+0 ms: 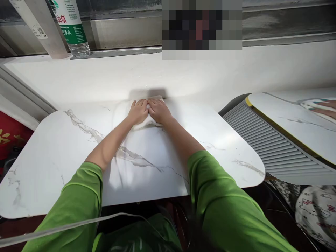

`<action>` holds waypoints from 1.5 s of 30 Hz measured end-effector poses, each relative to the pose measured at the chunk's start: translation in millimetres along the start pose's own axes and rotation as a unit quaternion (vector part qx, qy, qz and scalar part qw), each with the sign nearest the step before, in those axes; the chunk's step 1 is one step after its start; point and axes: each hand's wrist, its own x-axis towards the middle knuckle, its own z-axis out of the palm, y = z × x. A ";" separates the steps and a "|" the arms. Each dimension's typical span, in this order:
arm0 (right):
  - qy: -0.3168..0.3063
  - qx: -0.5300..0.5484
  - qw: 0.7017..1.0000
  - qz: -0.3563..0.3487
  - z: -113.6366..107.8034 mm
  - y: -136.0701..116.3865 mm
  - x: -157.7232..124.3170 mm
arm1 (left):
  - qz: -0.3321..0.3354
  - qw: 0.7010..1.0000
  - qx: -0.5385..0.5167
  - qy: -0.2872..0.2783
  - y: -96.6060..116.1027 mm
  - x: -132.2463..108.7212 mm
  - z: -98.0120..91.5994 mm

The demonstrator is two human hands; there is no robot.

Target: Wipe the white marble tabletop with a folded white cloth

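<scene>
I have both bare hands side by side at the far edge of the desk (144, 178), close to the white wall (210, 73). The left hand (138, 112) and right hand (159, 110) lie palms down, fingers nearly straight and close together, pressing on a soft, folded white cloth (144, 123); I cannot tell whether any fingertip grips it. The desk's top is smooth and glossy, round-cornered, veined grey-brown like marble. On the ledge I see a clear plastic bottle (75, 33) with a green-and-white label beside a frosted, cylindrical container (44, 31). At right, a co-worker's hand (327, 107) rests on another white cloth (312, 104) above grey ribbed panelling (278, 140).
</scene>
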 end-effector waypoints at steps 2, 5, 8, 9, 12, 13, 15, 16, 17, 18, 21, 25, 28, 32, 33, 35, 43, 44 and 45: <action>0.000 -0.002 1.000 0.003 0.1 0.2 0.5 | 0.000 1.000 0.004 -0.003 0.1 0.1 -0.2; -0.010 -0.005 1.000 0.007 -2.7 -4.6 -7.1 | -0.005 1.000 0.011 -0.014 4.2 -7.4 -2.4; -0.022 -0.011 1.000 0.000 -7.6 -15.3 -24.3 | -0.003 1.000 0.018 -0.023 10.9 -26.2 -5.6; -0.025 -0.016 1.000 -0.004 -9.4 -20.3 -32.5 | -0.001 0.999 0.020 -0.024 13.5 -35.6 -6.6; -0.037 -0.042 0.998 -0.025 -15.2 -40.1 -64.9 | 0.016 0.999 0.029 -0.022 22.6 -72.6 -9.6; -0.040 -0.050 0.997 -0.031 -17.3 -48.3 -77.9 | 0.026 0.999 0.033 -0.020 26.2 -87.1 -10.9; -0.042 -0.060 0.997 -0.036 -21.9 -66.2 -105.7 | 0.049 0.998 0.039 -0.016 34.1 -117.8 -14.1; -0.041 -0.062 0.997 -0.035 -24.3 -75.6 -119.8 | 0.060 0.997 0.041 -0.014 38.4 -133.3 -16.0; -0.040 -0.062 0.997 -0.033 -26.7 -85.2 -133.5 | 0.069 0.997 0.042 -0.013 42.6 -148.6 -18.1; -0.039 -0.062 0.997 -0.034 -28.9 -94.7 -146.5 | 0.076 0.996 0.044 -0.012 46.8 -163.6 -20.3; -0.031 -0.057 0.997 -0.052 -33.8 -120.4 -178.5 | 0.081 0.995 0.053 -0.006 57.5 -204.1 -25.9; -0.023 -0.036 0.996 -0.083 -35.2 -141.9 -198.8 | 0.061 0.996 0.058 0.002 64.1 -238.6 -29.9; -0.024 -0.017 0.996 -0.088 -33.9 -145.8 -198.5 | 0.052 0.997 0.052 0.005 63.0 -244.8 -31.0; -0.027 0.001 0.996 -0.086 -29.8 -141.4 -182.9 | 0.048 0.998 0.044 -0.003 53.2 -232.9 -32.3; -0.029 0.003 0.996 -0.084 -28.1 -139.9 -176.0 | 0.048 0.998 0.042 -0.004 48.8 -227.4 -32.6; -0.034 0.008 0.996 -0.077 -23.6 -136.8 -157.5 | 0.043 0.998 0.039 -0.007 36.8 -213.6 -32.9; -0.037 0.030 0.996 -0.070 8.8 -117.1 -43.6 | 0.009 0.999 0.044 -0.012 -38.7 -127.9 -34.2; -0.035 0.031 0.997 -0.068 13.3 -113.7 -29.4 | 0.012 0.999 0.046 -0.013 -48.1 -115.6 -35.2; -0.033 0.032 0.997 -0.066 17.4 -110.5 -16.1 | 0.012 0.999 0.047 -0.015 -56.8 -103.5 -36.3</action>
